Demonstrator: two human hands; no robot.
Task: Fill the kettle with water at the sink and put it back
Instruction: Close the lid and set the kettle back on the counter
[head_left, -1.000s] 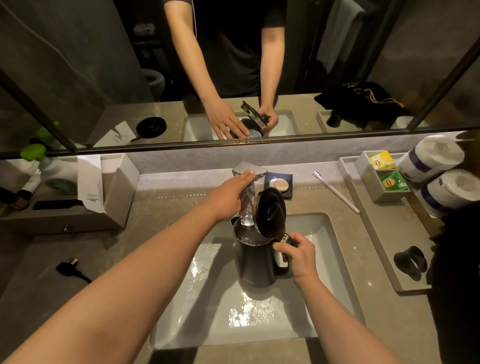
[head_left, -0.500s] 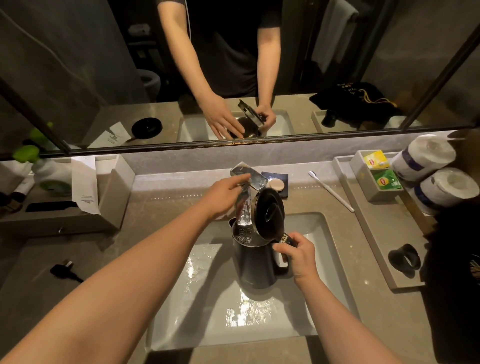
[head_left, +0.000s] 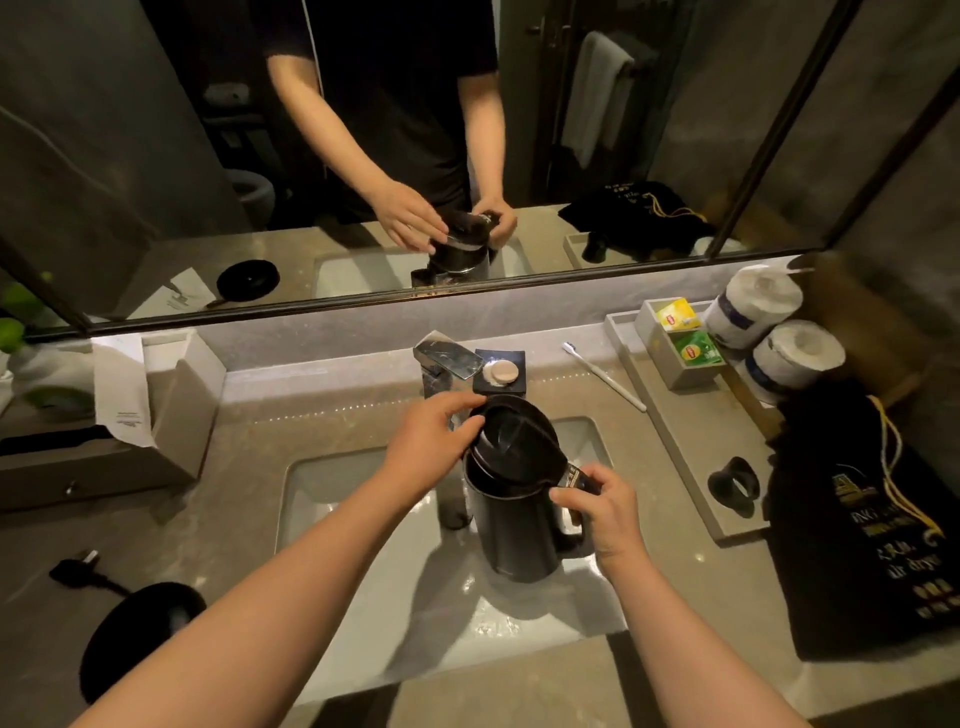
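Note:
A dark grey kettle (head_left: 511, 525) hangs over the white sink basin (head_left: 363, 582), held upright. My right hand (head_left: 602, 506) grips its handle. My left hand (head_left: 434, 441) rests its fingers on the black lid (head_left: 514, 441), which is tilted and nearly down on the kettle's rim. The chrome tap (head_left: 449, 361) stands behind the kettle with no water running from it. The round black kettle base (head_left: 140, 629) lies on the counter at the lower left, its plug (head_left: 72, 569) beside it.
A soap dish (head_left: 500, 373) and a toothbrush (head_left: 605, 376) lie behind the sink. At right, a grey tray (head_left: 675, 441) carries tea bags, paper rolls and a black ring. A black bag (head_left: 862, 530) sits far right, a tissue box (head_left: 156, 400) left.
My left hand left the tap lever and moved onto the kettle lid, which swung from upright to nearly down. The water stream stopped. The kettle came toward me and rose.

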